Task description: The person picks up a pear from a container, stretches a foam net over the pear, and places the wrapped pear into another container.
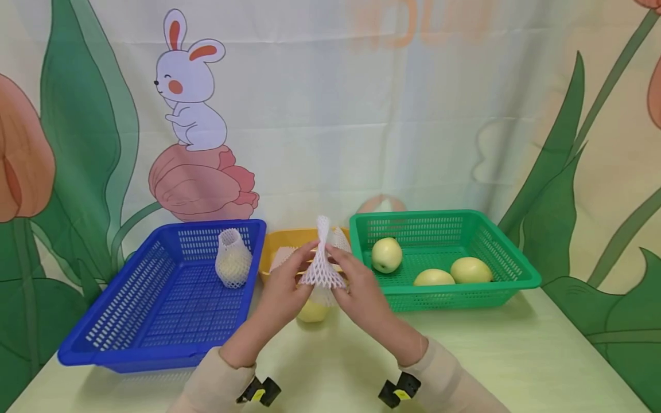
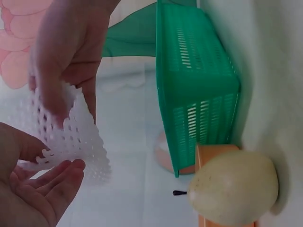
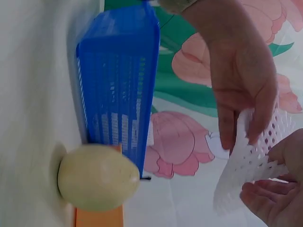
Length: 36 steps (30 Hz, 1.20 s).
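Observation:
A white foam net sleeve is held up in front of the person, its mouth spread wide at the bottom and its upper part narrow. My left hand pinches one side of the mouth between thumb and fingers. On the opposite side my right hand grips the rim, with its thumb inside the net in the left wrist view. Below the hands a pale yellow pear stands on the table, stem up and apart from the net. The head view shows only the pear's lower part, as the net covers the rest.
To the left, a blue basket holds one pear in a foam net. The green basket at right contains bare pears. Between them sits a yellow-orange basket with foam nets. A printed curtain hangs behind.

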Tool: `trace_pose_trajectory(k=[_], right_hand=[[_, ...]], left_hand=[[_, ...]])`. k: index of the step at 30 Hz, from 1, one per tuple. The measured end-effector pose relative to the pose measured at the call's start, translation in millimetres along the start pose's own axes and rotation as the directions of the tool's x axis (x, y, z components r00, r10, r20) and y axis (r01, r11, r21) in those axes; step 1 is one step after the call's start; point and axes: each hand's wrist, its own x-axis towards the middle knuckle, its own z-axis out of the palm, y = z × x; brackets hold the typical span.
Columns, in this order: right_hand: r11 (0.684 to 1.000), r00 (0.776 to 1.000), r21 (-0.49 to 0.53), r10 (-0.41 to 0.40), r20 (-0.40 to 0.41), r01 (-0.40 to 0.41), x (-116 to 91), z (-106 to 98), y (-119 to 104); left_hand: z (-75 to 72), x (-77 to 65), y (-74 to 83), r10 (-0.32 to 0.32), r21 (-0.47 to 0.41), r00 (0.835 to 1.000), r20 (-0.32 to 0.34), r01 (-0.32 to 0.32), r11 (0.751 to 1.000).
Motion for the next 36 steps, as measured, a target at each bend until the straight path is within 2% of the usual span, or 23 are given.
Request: trace_pose_trajectory(k=[3,5,8,9,11,13,15,16,17,19,20,21,22,23,25,26,27,28,29,31,32,34,36], right_hand=[[0.997,0.994,-0.062,-0.055,-0.096,0.049,-0.9,-2.0,7.8],[0.998,0.987,-0.056,-0.023,-0.160,0.015,-0.9,-5.0,11.8],[0.990,0.969,0.094,0.121,-0.214,-0.103,0.9,-9.8,17.6],[0.973,0.958,0.172,0.192,-0.213,-0.156,1.9,-11.1,19.4],[0.908,0.923,0.324,0.337,-0.184,-0.267,4.2,-13.5,22.3],[0.797,0.875,0.483,0.469,-0.119,-0.362,6.8,-15.9,24.2],[0.667,0.833,0.617,0.553,-0.033,-0.418,9.6,-19.2,24.8],[0.605,0.821,0.667,0.571,0.016,-0.434,10.5,-21.2,25.3],[0.549,0.819,0.708,0.569,0.073,-0.445,11.1,-23.7,26.0],[0.472,0.831,0.749,0.525,0.185,-0.465,11.1,-29.3,28.1],[0.471,0.840,0.739,0.489,0.235,-0.481,10.0,-32.5,29.1],[0.499,0.851,0.711,0.444,0.281,-0.495,8.2,-35.5,30.6],[0.563,0.868,0.665,0.383,0.318,-0.491,6.0,-38.3,32.2],[0.652,0.885,0.601,0.307,0.349,-0.463,3.5,-40.6,33.6],[0.861,0.911,0.409,0.135,0.389,-0.302,-2.0,-43.5,35.7],[0.940,0.914,0.297,0.037,0.405,-0.169,-4.6,-43.9,36.3],[0.983,0.906,0.185,-0.066,0.418,-0.014,-6.9,-43.6,36.5],[0.987,0.889,0.079,-0.161,0.428,0.141,-8.7,-43.3,35.7],[0.964,0.868,-0.025,-0.227,0.441,0.265,-10.4,-42.0,34.8],[0.876,0.836,-0.223,-0.288,0.466,0.427,-13.2,-38.0,32.1],[0.828,0.828,-0.307,-0.292,0.479,0.469,-14.4,-35.4,30.4],[0.735,0.828,-0.452,-0.267,0.492,0.506,-15.8,-28.7,27.7],[0.674,0.837,-0.539,-0.230,0.496,0.505,-16.0,-19.1,26.8]], left_hand=[[-5.2,-0.5,-3.4,0.027,0.063,0.998,-0.063,-0.024,0.998],[-11.4,-0.8,-5.2,0.001,0.068,0.994,-0.106,0.007,0.998],[-22.9,0.1,-6.1,-0.140,-0.100,0.980,-0.138,0.127,0.987],[-26.9,0.4,-5.8,-0.207,-0.196,0.970,-0.125,0.181,0.964],[-34.5,1.1,-5.7,-0.329,-0.396,0.942,-0.063,0.279,0.875],[-41.3,1.4,-6.6,-0.391,-0.538,0.920,0.031,0.345,0.769],[-46.5,0.7,-9.0,-0.379,-0.581,0.915,0.136,0.384,0.718],[-48.7,0.2,-10.5,-0.356,-0.563,0.917,0.177,0.392,0.728],[-51.0,-1.0,-12.3,-0.321,-0.523,0.922,0.215,0.386,0.760],[-55.0,-3.7,-15.6,-0.224,-0.379,0.934,0.279,0.321,0.868],[-56.8,-5.6,-16.9,-0.171,-0.284,0.939,0.297,0.258,0.923],[-58.6,-7.7,-17.9,-0.114,-0.180,0.945,0.308,0.175,0.968],[-60.3,-9.9,-18.3,-0.055,-0.074,0.947,0.317,0.083,0.994],[-61.8,-11.9,-18.5,0.009,0.020,0.946,0.325,-0.016,1.000],[-63.0,-15.5,-17.1,0.106,0.183,0.933,0.344,-0.177,0.967],[-63.1,-17.3,-16.1,0.143,0.257,0.925,0.352,-0.243,0.935],[-62.6,-19.1,-15.2,0.167,0.325,0.918,0.361,-0.291,0.900],[-61.5,-20.7,-14.7,0.190,0.383,0.910,0.368,-0.335,0.861],[-59.6,-22.3,-14.5,0.207,0.440,0.905,0.372,-0.368,0.819],[-53.6,-25.4,-14.0,0.208,0.539,0.903,0.375,-0.395,0.744],[-49.3,-26.6,-14.5,0.216,0.581,0.903,0.372,-0.407,0.705],[-39.7,-28.1,-15.7,0.226,0.629,0.907,0.356,-0.412,0.659],[-29.1,-28.9,-17.3,0.206,0.649,0.919,0.336,-0.384,0.656]])
